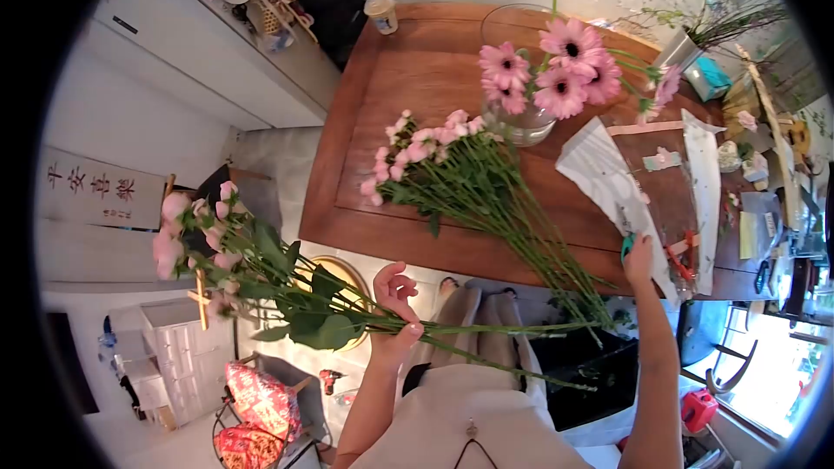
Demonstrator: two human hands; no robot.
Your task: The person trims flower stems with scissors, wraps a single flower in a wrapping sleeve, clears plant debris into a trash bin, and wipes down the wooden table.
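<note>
My left hand [398, 308] holds a bunch of pale pink roses [208, 234] by the stems, its thumb across them and its fingers curled loosely. The blooms lean out to the left, and the cut stem ends reach right, past my lap. At the table's front edge, my right hand [638, 259] is closed at a small teal-handled tool [627, 246], mostly hidden by the fingers. Just right of that hand lie red-handled shears [682, 262] on clear and white wrapping [608, 169]. A second bunch of pink roses [421, 152] lies on the table, stems pointing toward me.
Pink gerberas [565, 69] stand in a glass vase [526, 128] on the wooden table [417, 52]. A drink cup [380, 14] sits at the far left corner. Tools and supplies crowd the right side. A black bin [591, 382] is below the table edge.
</note>
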